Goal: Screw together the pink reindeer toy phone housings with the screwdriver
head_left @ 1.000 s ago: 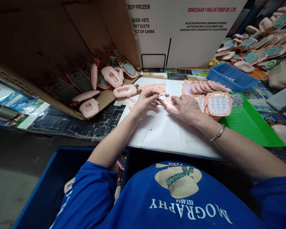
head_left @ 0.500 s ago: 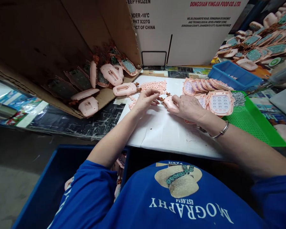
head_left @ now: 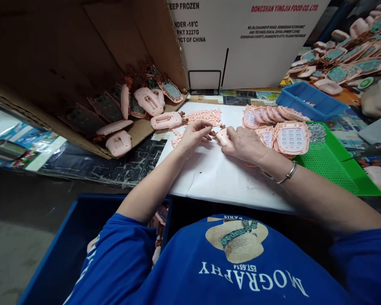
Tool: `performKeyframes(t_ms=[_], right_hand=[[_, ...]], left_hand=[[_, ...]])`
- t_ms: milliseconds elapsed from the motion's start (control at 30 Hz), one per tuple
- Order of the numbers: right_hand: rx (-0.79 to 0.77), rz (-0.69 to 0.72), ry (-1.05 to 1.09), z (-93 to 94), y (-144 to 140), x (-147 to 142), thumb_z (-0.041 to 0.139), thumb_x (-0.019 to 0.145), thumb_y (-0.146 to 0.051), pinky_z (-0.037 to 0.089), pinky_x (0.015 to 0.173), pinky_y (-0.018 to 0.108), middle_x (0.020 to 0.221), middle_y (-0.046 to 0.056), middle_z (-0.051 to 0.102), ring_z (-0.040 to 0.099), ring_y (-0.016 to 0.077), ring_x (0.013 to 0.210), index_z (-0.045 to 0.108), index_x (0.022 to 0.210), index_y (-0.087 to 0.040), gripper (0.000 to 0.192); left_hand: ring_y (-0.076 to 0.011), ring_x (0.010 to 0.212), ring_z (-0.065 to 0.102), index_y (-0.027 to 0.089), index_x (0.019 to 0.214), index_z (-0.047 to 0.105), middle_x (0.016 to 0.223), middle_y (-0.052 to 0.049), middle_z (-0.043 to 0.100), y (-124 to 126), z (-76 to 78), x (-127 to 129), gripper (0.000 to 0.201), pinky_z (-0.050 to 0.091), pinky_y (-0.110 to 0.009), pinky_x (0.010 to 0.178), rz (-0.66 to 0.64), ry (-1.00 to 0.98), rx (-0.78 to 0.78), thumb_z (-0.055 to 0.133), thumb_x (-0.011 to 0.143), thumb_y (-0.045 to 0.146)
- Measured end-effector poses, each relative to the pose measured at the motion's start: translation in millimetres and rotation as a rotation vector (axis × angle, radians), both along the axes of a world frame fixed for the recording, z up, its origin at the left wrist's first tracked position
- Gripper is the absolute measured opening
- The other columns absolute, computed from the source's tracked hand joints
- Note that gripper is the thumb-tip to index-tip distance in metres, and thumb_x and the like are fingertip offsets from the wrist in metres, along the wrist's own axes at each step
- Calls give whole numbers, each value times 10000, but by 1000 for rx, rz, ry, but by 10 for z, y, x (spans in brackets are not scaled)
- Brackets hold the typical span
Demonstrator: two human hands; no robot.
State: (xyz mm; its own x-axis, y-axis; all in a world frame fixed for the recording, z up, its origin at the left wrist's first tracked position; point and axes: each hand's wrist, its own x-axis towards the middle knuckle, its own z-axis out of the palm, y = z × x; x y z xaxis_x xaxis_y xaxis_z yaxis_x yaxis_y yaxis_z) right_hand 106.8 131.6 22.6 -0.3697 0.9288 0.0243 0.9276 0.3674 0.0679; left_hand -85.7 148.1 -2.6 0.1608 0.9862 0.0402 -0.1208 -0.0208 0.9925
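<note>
My right hand [head_left: 246, 143] is closed over a pale pink plastic casing [head_left: 223, 137], which rests on the white work surface [head_left: 206, 178]. Small brown parts [head_left: 222, 126] stick out at the casing's far left end. Just left of them, my left hand [head_left: 195, 136] hovers with bent fingers slightly apart, and nothing shows in it. Behind my left hand lies a scatter of small pink pieces [head_left: 206, 115]. Beside my right hand are stacked pink frames with keypad-like faces [head_left: 292, 139]. The casing's right part is hidden under my fingers.
An open cardboard box [head_left: 158, 38] at left holds several pink casings and green circuit boards. On the right stand a green tray [head_left: 339, 171] with silvery screws and a blue bin [head_left: 307, 101]. A tool with a thin tip [head_left: 374, 150] points in from the right edge.
My right hand has shifted slightly left with the casing, its fingers more curled over it. My left hand has barely moved. The tool at the right has moved lower.
</note>
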Motion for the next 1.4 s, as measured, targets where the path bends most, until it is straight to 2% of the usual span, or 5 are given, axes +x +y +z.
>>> performKeyframes(t_ms=[200,367,533,667,1400], right_hand=[[102,80,175,73,-94,110,589,891,-445,472,817,366,1068,181,705,663,317,973,552,1242,-113,485],[367,266,477,61,-489,349,602,899,-479,525,884,426,1124,166,687,661,309,989,507,1309,-137,542],[542,357,564,-80,-890,481,635,939,-431,555,945,489,1247,192,634,647,332,1139,412,1409,-204,568],[567,415,630,-145,-1055,564,675,938,-401,603,893,494,1279,191,607,661,328,1145,364,1465,-249,630],[551,319,530,-295,-1256,558,680,949,-388,644,815,473,1325,212,558,654,361,1151,224,1565,-277,775]], left_hand=[[-90,641,633,191,966,579,832,16,666,-40,82,58,322,493,-197,591,195,-131,-69,785,738,288],[-192,876,709,208,1119,594,1048,-82,702,-489,208,348,536,589,-313,730,-1,-301,-155,650,844,665],[-284,1340,561,288,1371,549,1414,-85,606,-1113,125,660,619,466,-411,1128,-118,-229,108,742,839,538],[-273,1439,468,327,1482,463,1541,-55,511,-1374,30,746,569,351,-417,1234,-103,-158,234,635,948,423],[-275,1368,515,299,1373,526,1433,-67,575,-1536,-64,897,450,376,-432,1219,23,-170,116,605,956,452]])
